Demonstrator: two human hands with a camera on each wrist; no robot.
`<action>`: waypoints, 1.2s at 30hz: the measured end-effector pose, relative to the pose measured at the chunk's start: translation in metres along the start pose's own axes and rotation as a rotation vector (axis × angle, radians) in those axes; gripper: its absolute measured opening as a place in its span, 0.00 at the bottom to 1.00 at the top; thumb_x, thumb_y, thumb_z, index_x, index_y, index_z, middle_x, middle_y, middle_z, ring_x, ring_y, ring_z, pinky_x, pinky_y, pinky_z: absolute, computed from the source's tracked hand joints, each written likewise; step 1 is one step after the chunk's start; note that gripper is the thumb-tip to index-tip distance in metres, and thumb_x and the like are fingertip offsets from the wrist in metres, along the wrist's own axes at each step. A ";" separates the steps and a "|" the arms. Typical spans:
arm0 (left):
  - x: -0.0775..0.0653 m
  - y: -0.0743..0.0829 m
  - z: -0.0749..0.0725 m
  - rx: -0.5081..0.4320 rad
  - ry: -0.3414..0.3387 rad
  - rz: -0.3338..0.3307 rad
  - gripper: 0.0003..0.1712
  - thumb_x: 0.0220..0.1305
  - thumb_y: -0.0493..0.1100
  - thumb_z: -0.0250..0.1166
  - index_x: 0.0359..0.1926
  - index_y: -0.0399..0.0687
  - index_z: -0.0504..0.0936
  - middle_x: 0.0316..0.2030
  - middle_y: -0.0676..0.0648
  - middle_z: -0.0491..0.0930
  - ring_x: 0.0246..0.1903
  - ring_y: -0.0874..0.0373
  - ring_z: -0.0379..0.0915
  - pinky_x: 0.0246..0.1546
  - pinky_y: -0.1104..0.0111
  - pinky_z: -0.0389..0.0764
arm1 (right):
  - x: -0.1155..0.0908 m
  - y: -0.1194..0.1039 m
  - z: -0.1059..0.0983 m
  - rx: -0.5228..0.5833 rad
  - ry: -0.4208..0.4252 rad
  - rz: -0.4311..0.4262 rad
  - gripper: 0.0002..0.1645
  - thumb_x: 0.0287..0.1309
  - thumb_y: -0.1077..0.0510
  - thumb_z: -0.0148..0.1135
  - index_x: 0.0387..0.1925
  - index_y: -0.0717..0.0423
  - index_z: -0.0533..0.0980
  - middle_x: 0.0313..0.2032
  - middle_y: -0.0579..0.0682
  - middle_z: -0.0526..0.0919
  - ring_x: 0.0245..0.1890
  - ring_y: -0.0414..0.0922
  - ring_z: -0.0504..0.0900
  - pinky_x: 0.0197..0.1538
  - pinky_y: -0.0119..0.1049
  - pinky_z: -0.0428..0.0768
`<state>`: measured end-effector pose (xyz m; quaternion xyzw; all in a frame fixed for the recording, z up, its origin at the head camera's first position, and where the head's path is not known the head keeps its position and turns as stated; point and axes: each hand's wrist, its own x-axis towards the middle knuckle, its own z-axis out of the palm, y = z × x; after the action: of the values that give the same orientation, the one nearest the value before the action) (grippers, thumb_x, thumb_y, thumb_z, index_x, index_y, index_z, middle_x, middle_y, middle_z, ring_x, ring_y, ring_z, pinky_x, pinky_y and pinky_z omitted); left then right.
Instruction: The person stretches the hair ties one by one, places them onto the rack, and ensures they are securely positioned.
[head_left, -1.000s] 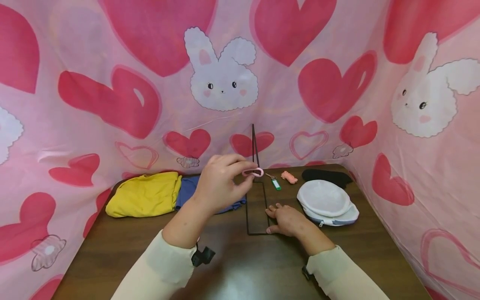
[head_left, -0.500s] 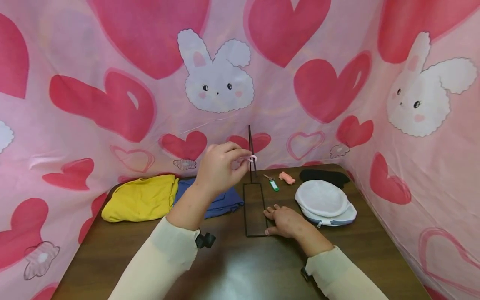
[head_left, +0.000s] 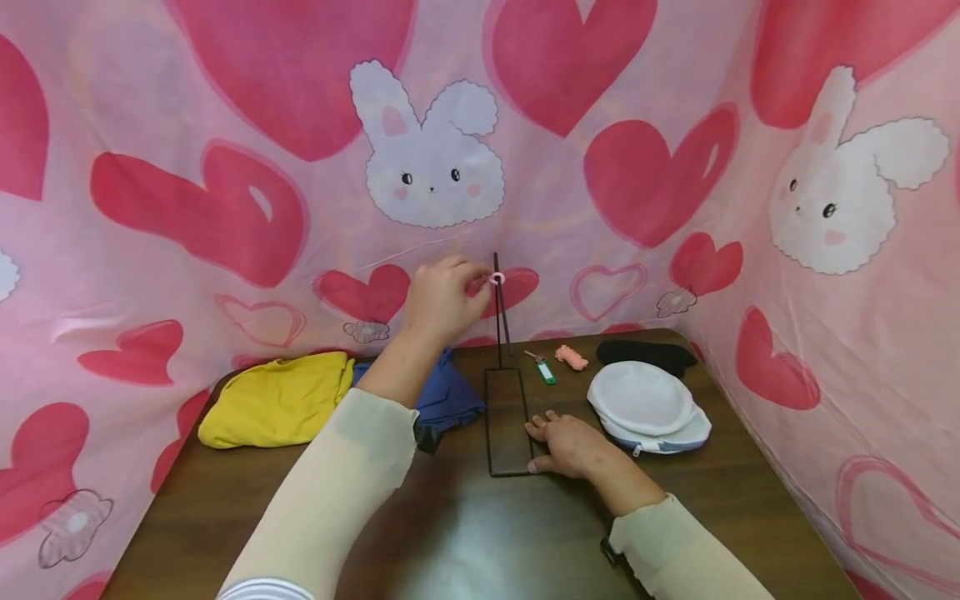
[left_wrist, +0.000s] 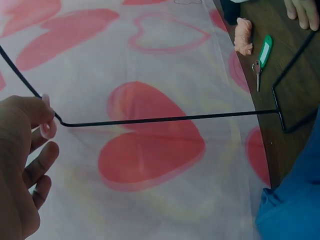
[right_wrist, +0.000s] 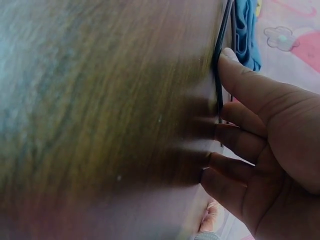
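My left hand [head_left: 444, 302] is raised at the upper part of a black wire stand [head_left: 487, 425]. It pinches a small pink ring, like a hair tie [left_wrist: 48, 126], between thumb and index finger. In the left wrist view the ring sits right at the bend of the wire, overlapping it, while the other fingers hang loosely bent. The stand has a flat rectangular base on the table and a thin upright at its back. My right hand [head_left: 572, 446] rests at the base's right side, its fingers spread and thumb [right_wrist: 235, 62] against the wire.
Folded yellow cloth [head_left: 277, 400] and blue cloth [head_left: 448, 396] lie left of the stand. To its right are a key with a green tag [head_left: 545, 371], a coral yarn bundle [head_left: 572, 357], a black item [head_left: 648, 354] and a white zippered mesh pouch [head_left: 641, 400]. A printed curtain hangs behind.
My left hand has risen with the pink hair tie, from low in front of the upright to near its top. The right hand has stayed at the base.
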<state>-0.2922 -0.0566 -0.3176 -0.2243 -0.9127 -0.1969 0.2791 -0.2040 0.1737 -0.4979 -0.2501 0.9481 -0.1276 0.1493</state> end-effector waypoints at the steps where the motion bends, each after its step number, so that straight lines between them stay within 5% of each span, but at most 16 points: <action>1: 0.003 -0.001 0.002 0.009 -0.002 -0.024 0.15 0.67 0.53 0.68 0.50 0.56 0.91 0.46 0.53 0.87 0.45 0.52 0.81 0.50 0.56 0.77 | 0.000 0.000 0.000 -0.003 0.000 -0.001 0.43 0.59 0.41 0.73 0.70 0.59 0.74 0.71 0.60 0.72 0.73 0.64 0.65 0.71 0.58 0.66; 11: 0.016 -0.003 0.019 0.017 -0.024 -0.165 0.18 0.70 0.55 0.64 0.55 0.58 0.89 0.53 0.53 0.85 0.51 0.52 0.81 0.53 0.56 0.76 | 0.001 -0.001 0.000 -0.016 -0.010 -0.002 0.43 0.61 0.40 0.72 0.71 0.58 0.73 0.72 0.59 0.71 0.73 0.64 0.65 0.71 0.58 0.67; 19: 0.011 -0.009 0.021 -0.036 0.008 -0.142 0.19 0.67 0.53 0.68 0.56 0.56 0.88 0.54 0.52 0.84 0.53 0.53 0.81 0.57 0.52 0.76 | 0.000 -0.002 0.000 0.002 -0.002 0.002 0.43 0.60 0.41 0.73 0.71 0.59 0.73 0.71 0.61 0.72 0.73 0.65 0.65 0.71 0.59 0.67; 24: 0.001 -0.014 0.014 -0.070 -0.007 -0.158 0.21 0.65 0.54 0.69 0.57 0.57 0.87 0.57 0.52 0.83 0.55 0.51 0.80 0.58 0.53 0.78 | 0.000 -0.003 0.000 0.005 -0.007 0.004 0.43 0.61 0.41 0.72 0.71 0.58 0.73 0.71 0.60 0.71 0.74 0.64 0.65 0.72 0.59 0.66; 30: -0.020 -0.018 0.004 -0.083 -0.029 -0.190 0.24 0.64 0.57 0.69 0.59 0.58 0.86 0.54 0.52 0.82 0.43 0.54 0.80 0.46 0.57 0.81 | 0.000 -0.003 0.000 0.012 -0.013 0.003 0.43 0.61 0.41 0.72 0.71 0.59 0.73 0.72 0.60 0.71 0.74 0.64 0.64 0.72 0.59 0.65; 36: -0.049 -0.029 -0.004 -0.157 0.036 -0.142 0.21 0.63 0.55 0.72 0.55 0.56 0.88 0.50 0.53 0.83 0.39 0.58 0.82 0.39 0.61 0.83 | 0.001 -0.002 0.001 0.008 -0.009 0.018 0.43 0.61 0.41 0.72 0.71 0.58 0.72 0.72 0.60 0.71 0.73 0.65 0.65 0.71 0.60 0.66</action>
<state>-0.2687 -0.0968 -0.3505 -0.1765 -0.9030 -0.2910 0.2621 -0.2035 0.1717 -0.4981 -0.2418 0.9490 -0.1290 0.1558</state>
